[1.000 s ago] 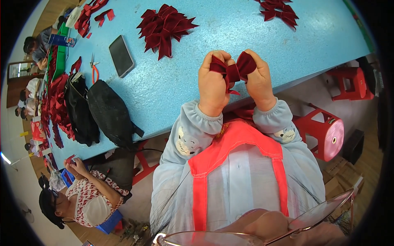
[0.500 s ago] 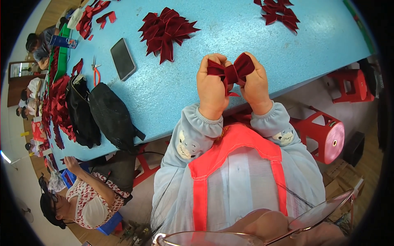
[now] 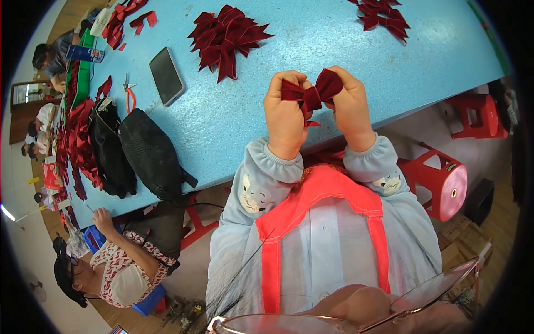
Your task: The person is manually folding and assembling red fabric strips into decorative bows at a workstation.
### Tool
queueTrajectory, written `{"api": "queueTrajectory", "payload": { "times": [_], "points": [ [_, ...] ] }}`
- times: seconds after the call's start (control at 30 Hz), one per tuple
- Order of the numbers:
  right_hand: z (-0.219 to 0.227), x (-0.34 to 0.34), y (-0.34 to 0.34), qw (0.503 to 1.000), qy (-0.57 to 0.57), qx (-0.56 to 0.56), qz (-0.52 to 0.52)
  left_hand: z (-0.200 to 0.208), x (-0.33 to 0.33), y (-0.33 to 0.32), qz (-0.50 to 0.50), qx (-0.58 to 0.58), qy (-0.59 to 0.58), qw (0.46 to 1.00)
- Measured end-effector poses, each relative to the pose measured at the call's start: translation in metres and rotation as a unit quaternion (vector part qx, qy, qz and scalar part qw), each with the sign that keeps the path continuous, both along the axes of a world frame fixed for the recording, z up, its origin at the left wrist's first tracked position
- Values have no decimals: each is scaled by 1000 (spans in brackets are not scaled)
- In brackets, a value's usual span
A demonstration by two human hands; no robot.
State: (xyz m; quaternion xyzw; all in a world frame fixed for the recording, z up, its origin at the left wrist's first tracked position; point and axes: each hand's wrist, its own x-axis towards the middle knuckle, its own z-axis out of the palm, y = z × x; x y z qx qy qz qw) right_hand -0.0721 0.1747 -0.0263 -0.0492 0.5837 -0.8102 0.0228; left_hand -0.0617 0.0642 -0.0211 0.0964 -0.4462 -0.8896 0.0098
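A dark red velvet bow (image 3: 312, 98) is held up between my two hands, just above the table's near edge. My left hand (image 3: 285, 114) is closed on the bow's left loop, its fingers curled behind the ribbon. On the other side, my right hand (image 3: 351, 106) grips the right loop, with the thumb on the near side. The knot sits between them, and a short tail hangs below it near my left hand. Most of my fingertips are hidden behind the ribbon. Farther back on the table lies a pile of similar bows (image 3: 227, 40).
A phone (image 3: 167, 76), orange-handled pliers (image 3: 129, 96) and black pouches (image 3: 149, 153) lie to the left. More bows (image 3: 385, 18) rest at the far right. Red ribbon pieces (image 3: 80, 145) line the left side, where a co-worker (image 3: 125, 267) sits. Red stools (image 3: 436, 181) stand at right.
The bow has tilted, its right loop a little higher, and my right hand has shifted slightly. Both hands stay closed on it. The co-worker's hand at the left has moved slightly.
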Motion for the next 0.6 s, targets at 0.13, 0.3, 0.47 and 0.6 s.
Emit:
{"api": "queueTrajectory", "payload": {
  "times": [0.13, 0.3, 0.47, 0.6],
  "points": [
    [9, -5, 5, 994, -106, -25, 27, 6, -2, 1, -10, -7, -48, 999],
    [5, -11, 10, 970, -184, -137, 80, 5, -6, -4, -66, 67, -88, 992],
    [-5, -21, 14, 967, -146, -152, 146, 10, -11, -5, -50, 80, -111, 989],
    [8, -21, 10, 979, -164, -70, 96, 10, -12, -7, -28, 16, -75, 997]
  ]
}}
